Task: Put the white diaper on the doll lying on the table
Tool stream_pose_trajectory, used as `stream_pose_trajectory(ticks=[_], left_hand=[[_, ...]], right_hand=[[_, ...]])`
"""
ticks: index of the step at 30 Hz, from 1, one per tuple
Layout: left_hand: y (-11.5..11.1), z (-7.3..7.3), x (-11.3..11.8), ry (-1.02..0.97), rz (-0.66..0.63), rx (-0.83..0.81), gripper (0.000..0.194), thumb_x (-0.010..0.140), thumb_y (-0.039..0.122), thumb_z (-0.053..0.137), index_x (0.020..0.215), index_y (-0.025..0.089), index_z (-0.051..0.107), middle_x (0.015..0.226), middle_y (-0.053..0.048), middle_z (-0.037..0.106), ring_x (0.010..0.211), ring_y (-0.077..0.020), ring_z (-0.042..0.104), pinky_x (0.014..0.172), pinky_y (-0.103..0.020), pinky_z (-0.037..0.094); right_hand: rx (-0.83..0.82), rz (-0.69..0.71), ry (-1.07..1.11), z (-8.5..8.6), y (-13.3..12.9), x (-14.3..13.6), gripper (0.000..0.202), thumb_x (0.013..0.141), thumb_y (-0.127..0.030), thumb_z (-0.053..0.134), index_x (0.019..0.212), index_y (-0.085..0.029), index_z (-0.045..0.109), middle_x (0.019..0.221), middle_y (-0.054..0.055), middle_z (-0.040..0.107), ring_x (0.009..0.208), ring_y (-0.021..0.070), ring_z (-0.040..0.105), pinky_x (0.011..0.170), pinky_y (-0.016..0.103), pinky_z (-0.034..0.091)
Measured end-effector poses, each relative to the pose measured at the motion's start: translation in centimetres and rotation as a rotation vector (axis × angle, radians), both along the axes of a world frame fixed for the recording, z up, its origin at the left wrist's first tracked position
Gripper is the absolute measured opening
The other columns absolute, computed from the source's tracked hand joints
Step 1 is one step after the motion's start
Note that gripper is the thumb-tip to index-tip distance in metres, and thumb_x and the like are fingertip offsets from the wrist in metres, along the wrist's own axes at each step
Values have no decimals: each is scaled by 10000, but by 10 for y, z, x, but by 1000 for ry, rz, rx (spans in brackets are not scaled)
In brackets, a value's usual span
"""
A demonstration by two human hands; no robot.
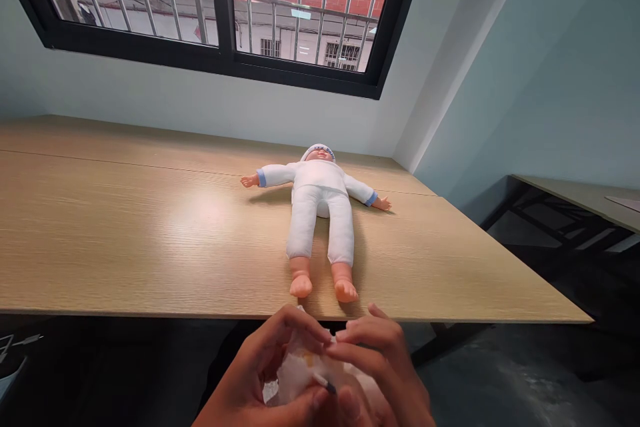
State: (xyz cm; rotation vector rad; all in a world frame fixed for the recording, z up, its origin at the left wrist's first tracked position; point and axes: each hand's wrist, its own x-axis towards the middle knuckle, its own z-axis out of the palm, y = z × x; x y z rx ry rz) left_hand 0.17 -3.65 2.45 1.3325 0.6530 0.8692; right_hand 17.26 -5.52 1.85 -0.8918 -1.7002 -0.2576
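Cupped low before the near edge of a pale wood-grain table (150, 247), a crumpled bundle of translucent white film (295, 373) rests between a person's bare hands, the left hand (257, 370) curled around one side and the right hand (395, 363) closing on the other. The left fingers are bent and narrow, holding the film against the left thumb; the right fingers arch over from the opposite side, their tips almost meeting the left ones above the bundle. Whether the right fingers grip it or merely touch it, one cannot tell.

Between the two thumbs, a small white stick-like piece with a dark end (325, 383) slants down to the right, its dark end nearest the thumbs and pointing toward the right hand's side. Its pale end runs up and left toward the film, though how far it reaches inside is hidden. The left thumb appears the nearer of the two.

Straight beyond the fingertips, a baby doll in a white padded suit with blue cuffs (320, 177) lies face up on the tabletop, its long axis running away from the person, bare feet nearest the hands.
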Motion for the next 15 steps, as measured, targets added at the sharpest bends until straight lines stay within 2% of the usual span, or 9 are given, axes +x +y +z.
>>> stream_pose_trajectory(ticks=[3, 7, 12, 15], left_hand=[[1, -4, -1, -25, 21, 4, 242, 836, 371, 712, 982, 222, 589, 839, 9, 603, 661, -92, 490, 599, -178, 388], [-2, 2, -2, -12, 67, -18, 230, 830, 362, 717, 979, 218, 616, 849, -3, 617, 693, -118, 530, 618, -193, 417], [-6, 11, 0, -35, 161, -36, 220, 821, 348, 729, 979, 222, 641, 827, 0, 614, 719, -132, 553, 665, -206, 448], [-6, 11, 0, -31, 167, -60, 230, 814, 358, 735, 973, 222, 642, 839, -4, 626, 736, -143, 569, 678, -215, 460]], right_hand=[[39, 7, 8, -2, 1, 1, 156, 922, -258, 538, 889, -196, 676, 828, 35, 642, 791, 157, 655, 873, 346, 550], [52, -44, 139, -6, -1, -7, 141, 880, -186, 582, 761, -214, 651, 839, 28, 600, 801, 151, 637, 929, 371, 522], [-64, -50, 4, -11, -5, -4, 58, 863, -227, 620, 853, -224, 677, 881, 32, 613, 846, 174, 644, 948, 404, 515], [-64, -61, 0, -11, -4, 2, 56, 861, -228, 611, 831, -222, 659, 854, 27, 623, 837, 173, 647, 932, 393, 530]])
